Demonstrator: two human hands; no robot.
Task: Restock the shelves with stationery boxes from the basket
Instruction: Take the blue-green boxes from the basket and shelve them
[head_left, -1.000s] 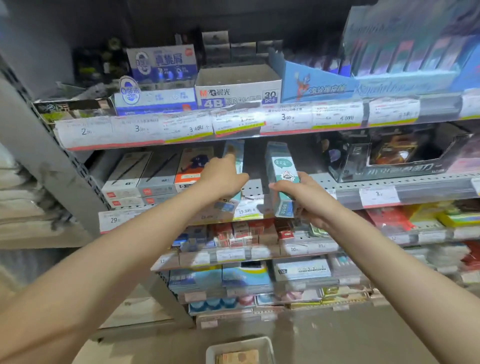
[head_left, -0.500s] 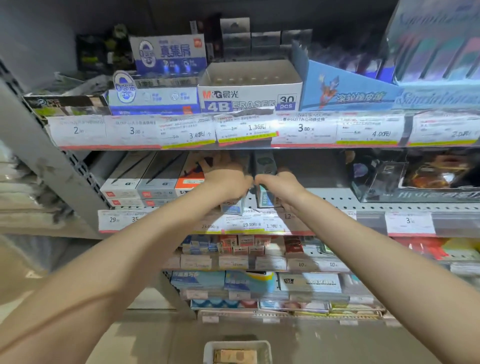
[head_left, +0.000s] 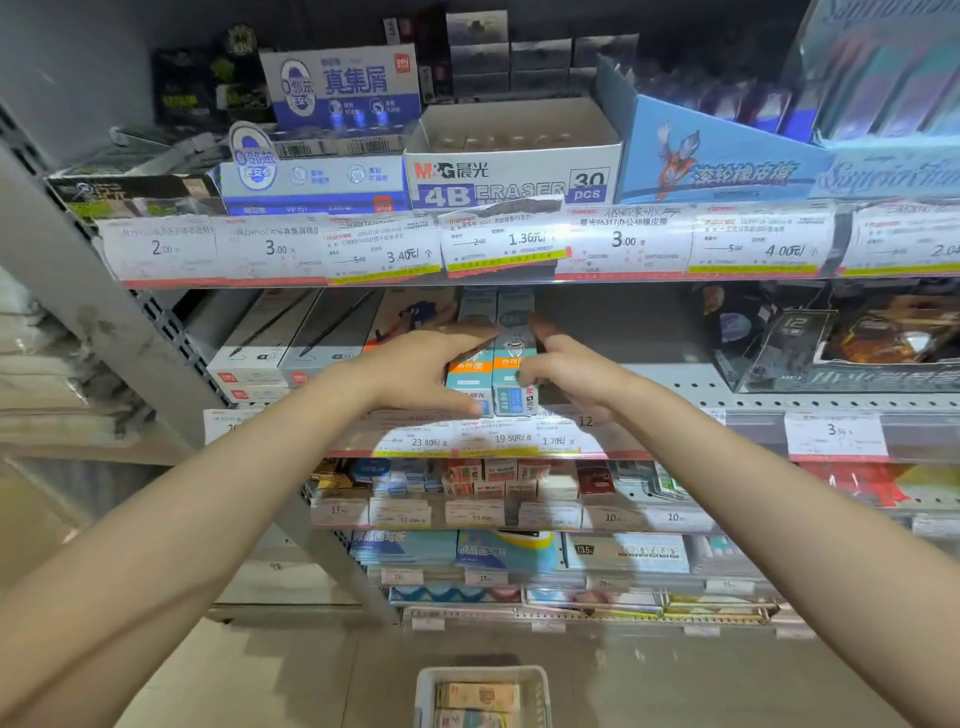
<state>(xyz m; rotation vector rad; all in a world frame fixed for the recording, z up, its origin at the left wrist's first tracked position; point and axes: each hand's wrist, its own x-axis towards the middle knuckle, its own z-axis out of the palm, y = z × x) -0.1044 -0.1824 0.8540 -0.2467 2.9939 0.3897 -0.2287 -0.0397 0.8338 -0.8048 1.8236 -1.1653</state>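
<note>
Two slim teal stationery boxes stand side by side on the second shelf (head_left: 675, 387). My left hand (head_left: 415, 371) presses on the left teal box (head_left: 470, 371), fingers over its top and thumb at its lower front. My right hand (head_left: 566, 371) holds the right teal box (head_left: 514, 358) from its right side. The two boxes touch each other. On the floor at the bottom of the view stands the white basket (head_left: 423, 691), with several more boxes in it.
Flat grey pen boxes (head_left: 270, 343) lie left of my hands on the same shelf, and a dark display box (head_left: 831, 343) stands at the right. Above is an M&G eraser carton (head_left: 511, 171). Price labels line every shelf edge. Lower shelves hold small boxes.
My right hand has carried its teal box from in front of the shelf onto it, beside the left box. Both hands have come together around the pair.
</note>
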